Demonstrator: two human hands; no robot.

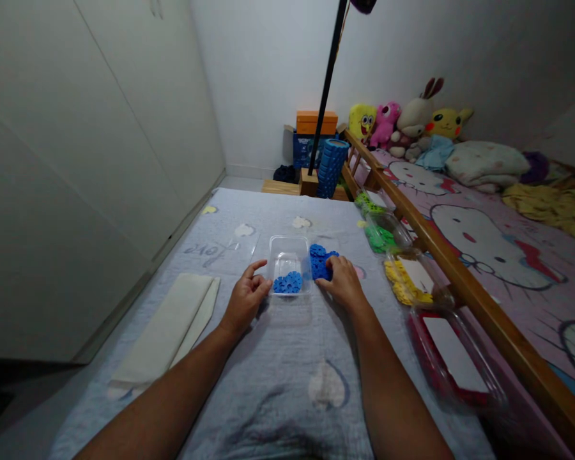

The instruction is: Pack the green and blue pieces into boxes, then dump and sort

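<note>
A clear plastic box (pixel 289 240) stands in the middle of the cloth-covered table, with several blue flower-shaped interlocking discs (pixel 287 283) at its near end. My left hand (pixel 247 295) is at the box's left side, fingers apart, thumb against or very near the wall. To the right of the box lies a pile of darker blue discs (pixel 317 253). My right hand (pixel 343 281) has thumb and fingers curled around the near right part of this pile, and the pieces in its grasp are partly hidden.
Along the right edge stand clear boxes of light green pieces (pixel 370 203), green pieces (pixel 381 239), yellow pieces (pixel 405 281) and red pieces (pixel 448 358). A wooden bed rail (pixel 412 217) runs beside them. Folded cream cloth (pixel 165 326) lies left. A black pole (pixel 326 89) rises beyond the table.
</note>
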